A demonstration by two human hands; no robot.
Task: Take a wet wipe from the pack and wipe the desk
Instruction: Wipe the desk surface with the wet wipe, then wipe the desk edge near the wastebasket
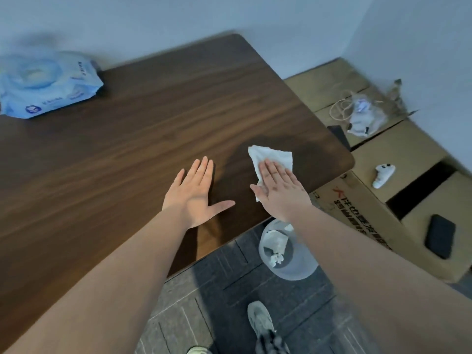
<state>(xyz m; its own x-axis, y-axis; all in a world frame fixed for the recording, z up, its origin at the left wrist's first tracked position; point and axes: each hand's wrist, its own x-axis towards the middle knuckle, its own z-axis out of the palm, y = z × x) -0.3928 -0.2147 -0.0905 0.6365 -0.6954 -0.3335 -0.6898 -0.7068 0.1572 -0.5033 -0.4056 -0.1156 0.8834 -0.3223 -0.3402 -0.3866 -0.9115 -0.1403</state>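
Right of centre on the dark wooden desk, the right hand presses a white wet wipe flat.

Fingers of that hand lie straight and close together over the wipe's lower half, while its crumpled upper part sticks out beyond the fingertips toward the upper right of the frame. Just beside it, to the left, the left hand rests palm-down on bare wood, fingers together and thumb spread, holding nothing. At upper left, well apart from both hands, lies the blue wipe pack. Below the desk edge, lower centre, a clear bin holds crumpled white wipes.
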